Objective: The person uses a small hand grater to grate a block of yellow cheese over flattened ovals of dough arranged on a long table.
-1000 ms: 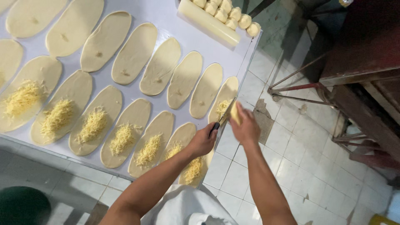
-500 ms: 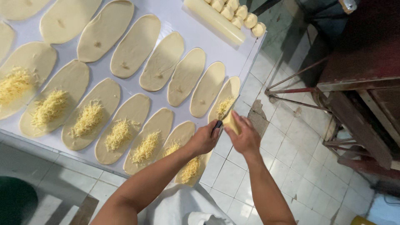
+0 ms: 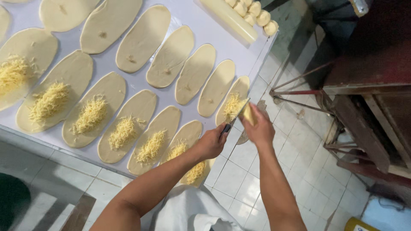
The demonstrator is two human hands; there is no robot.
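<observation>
The left hand point(image 3: 212, 142) is closed around the dark handle of a grater point(image 3: 236, 114), whose metal blade slants up and to the right over the near right corner of the white counter point(image 3: 188, 19). The right hand point(image 3: 258, 128) is clamped on a small block of cheese point(image 3: 248, 114) and holds it against the grater's right side, just beyond the counter's edge and above the tiled floor point(image 3: 299, 141). Directly under the grater lies an oval of flattened dough point(image 3: 231, 99) with a little grated cheese on it, the rightmost of its row. To the left, more ovals in the near row carry piles of shredded cheese point(image 3: 90, 114), while the far row lies bare. A pale dough log point(image 3: 229, 18) and small dough balls point(image 3: 257, 10) sit at the far right corner.
</observation>
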